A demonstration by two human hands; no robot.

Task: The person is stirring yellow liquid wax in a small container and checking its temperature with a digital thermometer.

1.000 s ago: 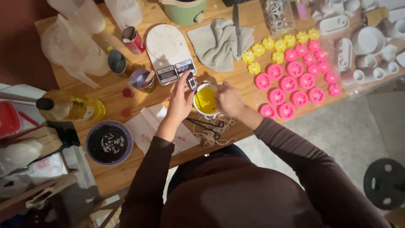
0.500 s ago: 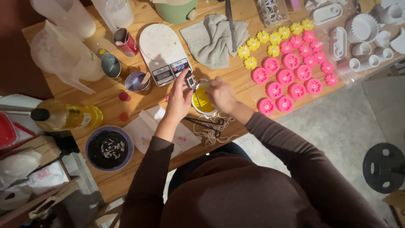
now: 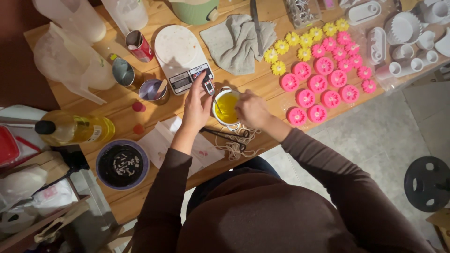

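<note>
Fingers of the left hand [image 3: 197,105] pinch a small probe thermometer [image 3: 209,87] by its head, its thin stem slanting down from the fingertips into the yellow liquid of a white cup [image 3: 227,107]. The right hand [image 3: 252,110] is curled against the cup's right side; whether its fingers actually grip the rim or handle I cannot tell, since the knuckles hide them. The cup sits between the two hands on a wooden table [image 3: 140,199].

Just beyond the left fingertips lies a white kitchen scale [image 3: 180,54] with a small display. Left of those fingers stands a small purple cup with a stick [image 3: 153,89], and two red blobs [image 3: 138,117] lie near it. Under both wrists lie black scissors [image 3: 229,136] and a tangle of pale string [image 3: 236,147], on and beside a sheet of white paper [image 3: 161,140]. Past the right hand, pink flower shapes [image 3: 323,82] and yellow flower shapes [image 3: 290,44] crowd the tabletop. A grey cloth [image 3: 234,40] lies beyond the cup.
</note>
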